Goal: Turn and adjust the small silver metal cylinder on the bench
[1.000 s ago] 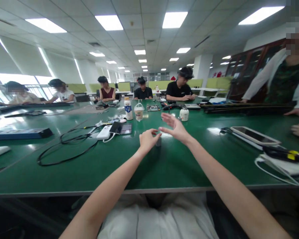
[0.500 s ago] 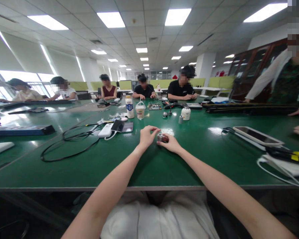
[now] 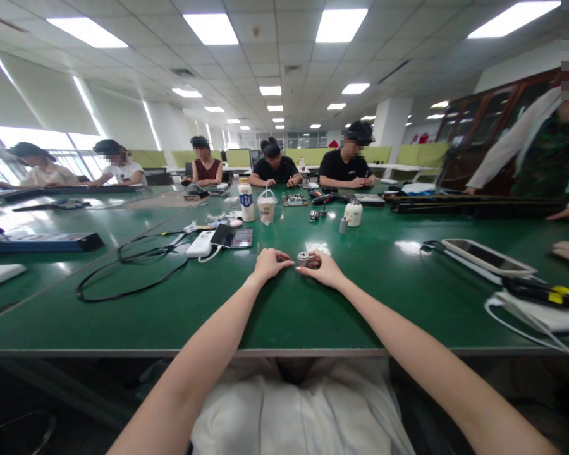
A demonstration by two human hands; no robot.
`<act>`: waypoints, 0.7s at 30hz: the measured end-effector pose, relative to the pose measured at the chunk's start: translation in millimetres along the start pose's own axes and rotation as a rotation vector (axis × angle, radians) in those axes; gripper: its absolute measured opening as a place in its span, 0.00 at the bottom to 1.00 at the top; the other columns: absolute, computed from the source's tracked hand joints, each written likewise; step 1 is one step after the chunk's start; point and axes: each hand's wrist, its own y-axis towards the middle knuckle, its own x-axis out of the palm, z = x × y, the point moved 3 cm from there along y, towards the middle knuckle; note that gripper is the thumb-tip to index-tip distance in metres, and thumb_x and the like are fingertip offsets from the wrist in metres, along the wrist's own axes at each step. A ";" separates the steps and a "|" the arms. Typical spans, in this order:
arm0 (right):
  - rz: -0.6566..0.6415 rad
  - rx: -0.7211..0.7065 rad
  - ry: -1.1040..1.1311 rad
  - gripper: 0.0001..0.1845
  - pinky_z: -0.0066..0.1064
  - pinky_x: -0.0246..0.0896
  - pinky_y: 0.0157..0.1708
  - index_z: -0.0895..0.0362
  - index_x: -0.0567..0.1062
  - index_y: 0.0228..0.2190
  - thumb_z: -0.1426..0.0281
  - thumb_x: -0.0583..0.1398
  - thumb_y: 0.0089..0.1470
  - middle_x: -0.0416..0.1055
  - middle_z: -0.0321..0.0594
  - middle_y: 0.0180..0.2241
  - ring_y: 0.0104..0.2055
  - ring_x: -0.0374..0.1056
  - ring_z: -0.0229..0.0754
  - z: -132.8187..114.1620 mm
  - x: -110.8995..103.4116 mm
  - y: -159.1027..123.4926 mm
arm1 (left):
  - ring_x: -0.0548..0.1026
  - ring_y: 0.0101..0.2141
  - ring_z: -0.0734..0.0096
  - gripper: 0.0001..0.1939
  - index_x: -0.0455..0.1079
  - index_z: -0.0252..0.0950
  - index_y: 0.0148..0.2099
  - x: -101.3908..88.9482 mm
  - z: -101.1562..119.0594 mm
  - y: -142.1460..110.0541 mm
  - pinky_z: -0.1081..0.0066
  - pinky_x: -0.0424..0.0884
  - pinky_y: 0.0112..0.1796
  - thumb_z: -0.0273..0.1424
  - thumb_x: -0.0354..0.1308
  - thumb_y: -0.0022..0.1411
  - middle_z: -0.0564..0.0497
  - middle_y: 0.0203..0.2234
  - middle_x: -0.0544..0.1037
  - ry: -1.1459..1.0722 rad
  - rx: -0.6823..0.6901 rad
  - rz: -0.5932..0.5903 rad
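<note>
A small silvery metal cylinder [image 3: 303, 257] with a ringed top stands upright on the green table [image 3: 308, 316] in front of me. My right hand [image 3: 323, 269] is closed around its right side, thumb in front and fingers behind. Just left of the cylinder, my left hand [image 3: 270, 264] rests low over the tabletop, its fingers stretched toward the part with a small gap and nothing visible in them. Farther off, a second grey metal cylinder [image 3: 344, 225] stands by a white jar [image 3: 354, 213]. Small dark metal parts [image 3: 315, 215] lie to its left.
A bottle [image 3: 246, 201] and a lidded cup [image 3: 267, 207] stand ahead. A phone [image 3: 232, 236], a white power bank [image 3: 201, 244] and a looped black cable [image 3: 88, 297] lie left. Another phone [image 3: 488, 256] and cables are at right. Several people work around the table.
My right hand has come down and closed around the metal cylinder. My left hand has drawn back from it to the left and lower. The second cylinder, hidden earlier, now shows.
</note>
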 end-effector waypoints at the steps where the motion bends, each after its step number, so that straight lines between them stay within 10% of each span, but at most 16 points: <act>1: -0.008 0.003 0.009 0.26 0.34 0.70 0.34 0.59 0.72 0.39 0.63 0.71 0.38 0.77 0.41 0.32 0.31 0.72 0.40 0.8 -0.4 0.3 | 0.77 0.30 0.64 0.11 0.82 0.41 0.34 0.0 -0.2 -0.3 0.72 0.69 0.33 0.40 0.69 0.49 0.49 0.27 0.83 -0.010 -0.003 0.001; 21: -0.024 -0.034 0.039 0.20 0.35 0.69 0.37 0.57 0.71 0.34 0.65 0.70 0.40 0.75 0.38 0.29 0.32 0.73 0.42 -4.0 -0.1 -5.3 | 0.77 0.33 0.68 0.08 0.79 0.37 0.37 -6.4 54.3 -14.0 0.72 0.71 0.37 0.34 0.63 0.58 0.50 0.31 0.82 -0.272 0.187 0.174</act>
